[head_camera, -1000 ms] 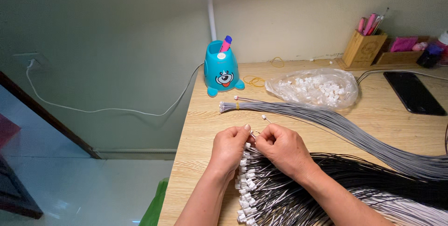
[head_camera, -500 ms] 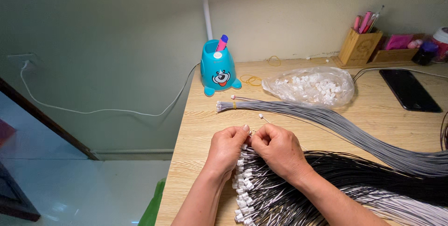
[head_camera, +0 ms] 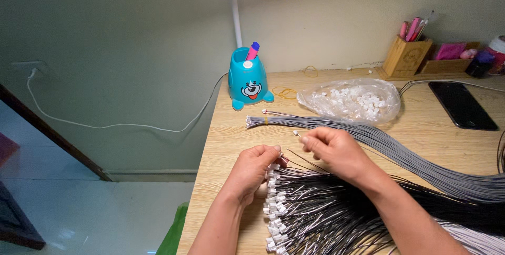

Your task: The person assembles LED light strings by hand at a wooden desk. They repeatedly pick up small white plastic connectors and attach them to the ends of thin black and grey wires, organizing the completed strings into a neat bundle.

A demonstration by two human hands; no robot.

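Black wires (head_camera: 336, 207) tipped with white plugs, fanned on desk (head_camera: 231, 144), left hand (head_camera: 252, 171) and right hand (head_camera: 334, 150) fingers each pinching one

A bundle of thin black wires (head_camera: 336, 207), each tipped with a small white plastic connector (head_camera: 273, 202), was spread flat across the wooden desk, its connector ends fanned out at the left. One tiny white connector (head_camera: 296, 133) was held raised just above the bundle.
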